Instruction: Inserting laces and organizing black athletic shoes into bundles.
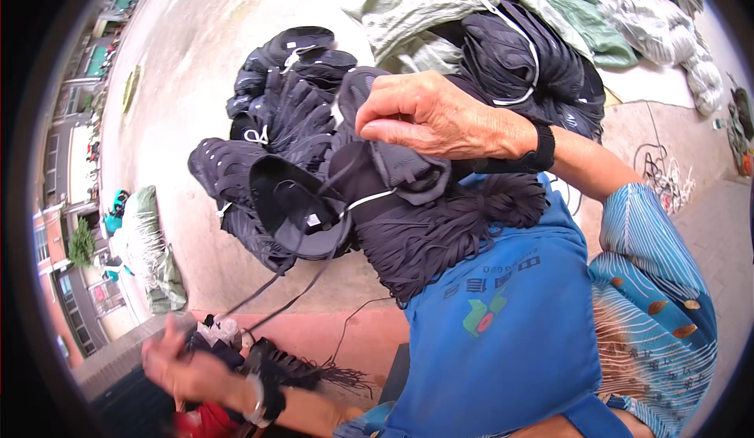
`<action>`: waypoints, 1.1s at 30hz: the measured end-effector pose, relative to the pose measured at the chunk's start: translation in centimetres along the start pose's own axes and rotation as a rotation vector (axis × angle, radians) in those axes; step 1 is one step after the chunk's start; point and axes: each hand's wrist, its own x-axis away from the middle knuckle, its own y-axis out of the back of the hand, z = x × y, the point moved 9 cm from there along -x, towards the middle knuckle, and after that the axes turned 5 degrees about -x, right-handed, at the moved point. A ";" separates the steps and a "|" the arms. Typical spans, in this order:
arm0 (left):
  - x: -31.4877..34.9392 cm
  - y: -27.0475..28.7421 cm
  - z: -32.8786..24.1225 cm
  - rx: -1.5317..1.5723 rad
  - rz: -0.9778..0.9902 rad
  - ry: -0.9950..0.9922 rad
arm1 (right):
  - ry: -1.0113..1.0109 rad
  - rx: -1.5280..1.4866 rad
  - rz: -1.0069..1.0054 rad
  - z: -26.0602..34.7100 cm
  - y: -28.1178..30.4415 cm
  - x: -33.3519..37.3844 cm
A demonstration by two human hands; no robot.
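Note:
My right hand (pixel 428 114) is curled closed above a dark shoe upper. What its fingers hold, if anything, is hidden. Below it, on my lap, a black shoe upper (pixel 302 206) faces up with its opening showing. Two black shoelaces (pixel 302 290) stretch straight from it toward the lower left. At their far end is my left hand (pixel 184 371), blurred by motion, apparently closed on them. Across my blue apron (pixel 503 344) lies a thick bundle of black shoelaces (pixel 428 242), with a white tie beside it.
Stacked black shoe uppers (pixel 290 100) sit ahead, some tied with white cord. A pale green woven sack (pixel 424 14) holds more tied uppers (pixel 510 53). Another sack (pixel 149 250) stands on the ground at left. White cords (pixel 666 179) lie on the paving at right.

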 end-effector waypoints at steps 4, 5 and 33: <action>1.9 -16.5 -12.6 0.839 0.256 0.448 | 0.076 -0.066 -0.183 2.6 0.2 -2.0; 1.8 -17.9 -15.3 0.833 0.326 0.382 | 0.105 -0.060 -0.188 2.9 0.0 -2.1; 5.4 -11.2 0.4 0.253 0.089 0.723 | 0.177 -0.571 -1.099 3.6 41.9 23.5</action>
